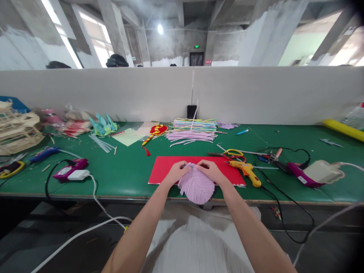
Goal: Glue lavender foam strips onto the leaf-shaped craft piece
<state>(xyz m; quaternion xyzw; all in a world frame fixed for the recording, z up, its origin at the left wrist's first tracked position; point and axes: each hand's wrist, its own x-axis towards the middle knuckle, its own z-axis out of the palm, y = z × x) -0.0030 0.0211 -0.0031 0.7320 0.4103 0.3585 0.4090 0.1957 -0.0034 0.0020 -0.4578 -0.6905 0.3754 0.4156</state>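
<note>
A leaf-shaped piece of lilac paper strips (197, 186) hangs over the front edge of a red board (165, 167). Its strips slant from a middle line and overlap, with loose ends on the left side. My left hand (179, 170) pinches its upper left edge, fingers closed. On the upper right, my right hand (210, 170) grips the same piece with thumb and fingers close together. Both hands rest above the red board, their fingertips nearly meeting at the top of the piece.
A yellow glue gun (247, 171) lies right of the board, near scissors (234, 153). Behind are bundled paper strips (193, 131) and a red-and-yellow ornament (158, 130). Purple power sockets (71, 169) with trailing cables sit left and right. A white partition (113, 91) closes the back.
</note>
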